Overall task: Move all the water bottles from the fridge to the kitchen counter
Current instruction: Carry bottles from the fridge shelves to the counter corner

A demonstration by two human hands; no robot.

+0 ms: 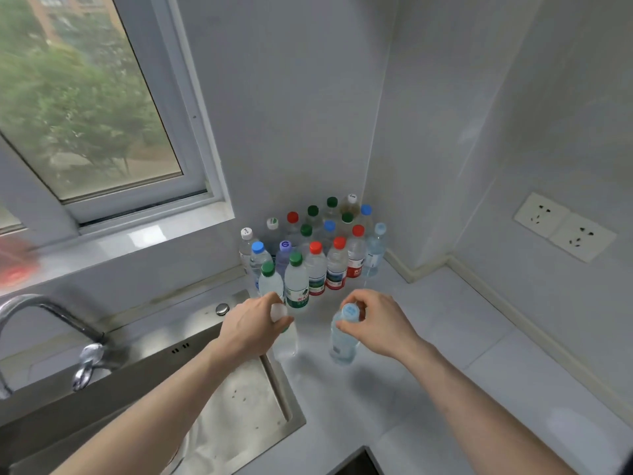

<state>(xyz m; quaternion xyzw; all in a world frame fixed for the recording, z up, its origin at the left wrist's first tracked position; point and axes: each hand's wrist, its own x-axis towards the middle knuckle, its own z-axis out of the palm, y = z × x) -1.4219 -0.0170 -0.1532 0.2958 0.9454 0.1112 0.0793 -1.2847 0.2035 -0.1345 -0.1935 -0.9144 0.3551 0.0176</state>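
Left hand: the left hand point(251, 325) grips the neck of a clear water bottle with a white cap point(287, 341), the fingers curled round it just under the cap.
White-cap bottle: it stands upright below this grip, with its base on the kitchen counter point(445, 337), close to the right rim of the steel sink point(246, 399).
Right hand: the right hand point(375, 323) pinches the neck of a bottle with a pale blue cap point(342, 341), fingertips on both sides of the neck.
Pale-blue-cap bottle: it is upright under the grip; its base seems to touch the counter.
Between the grips: bare counter; the two bottles stand apart.
Beyond the grips: a cluster of water bottles point(317, 248) with red, green, blue and white caps stands in the wall corner.
Left of the left grip: a faucet point(44, 323) over the sink.
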